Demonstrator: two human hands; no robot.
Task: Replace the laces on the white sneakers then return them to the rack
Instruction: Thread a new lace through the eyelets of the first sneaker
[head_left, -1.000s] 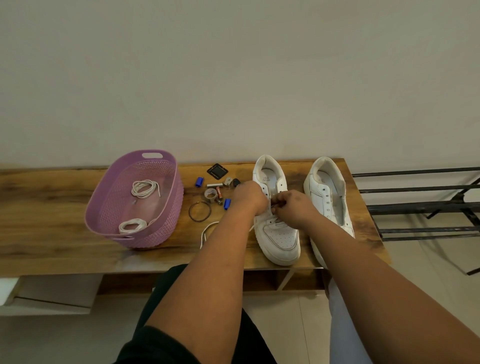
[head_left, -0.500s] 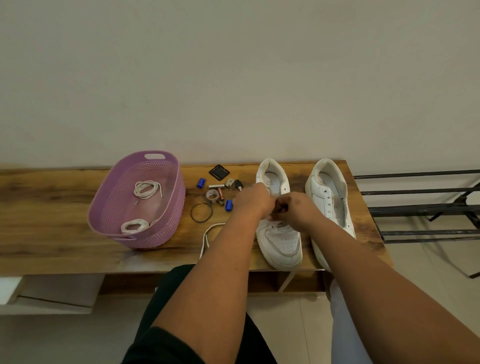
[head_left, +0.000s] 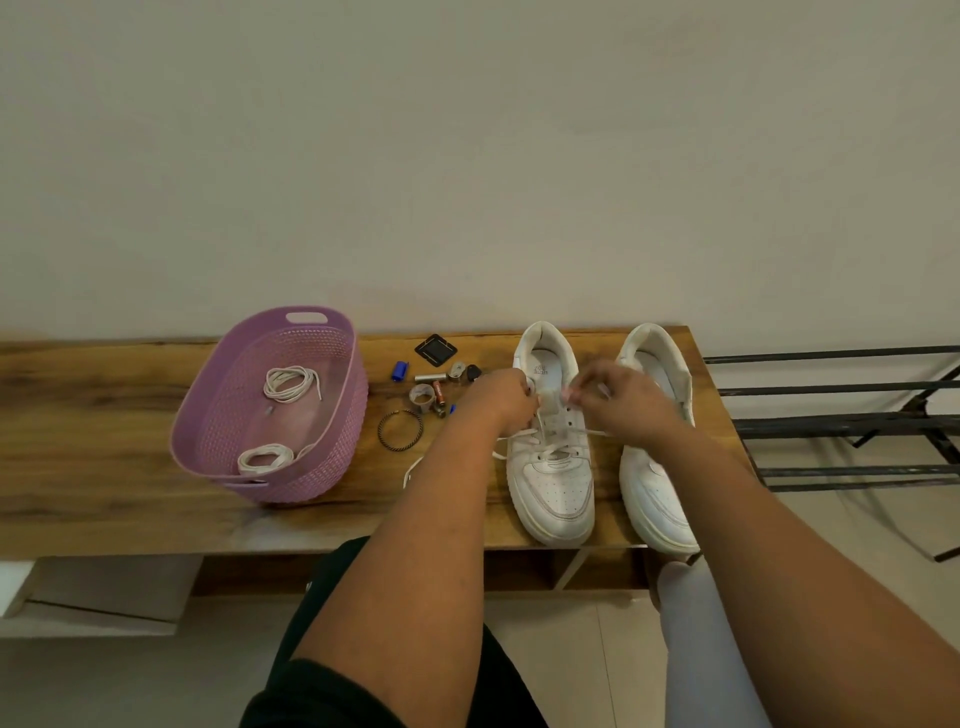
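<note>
On wooden bench (head_left: 104, 467), L sneaker (head_left: 551, 457): L hand (head_left: 498, 397) & R hand (head_left: 621, 400) – both pinching lace (head_left: 540, 434) – now higher up eyelets vs 1 s ago; lacing advancing. R sneaker (head_left: 657, 467) unlaced; rack (head_left: 831, 421) beside.

A black square pad (head_left: 436, 349), batteries (head_left: 430, 376) and a bangle (head_left: 399, 428) lie on the wooden bench (head_left: 93, 415)

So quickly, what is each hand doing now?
Left hand: pinches the lace at the left sneaker.
Right hand: pinches the same lace.
</note>
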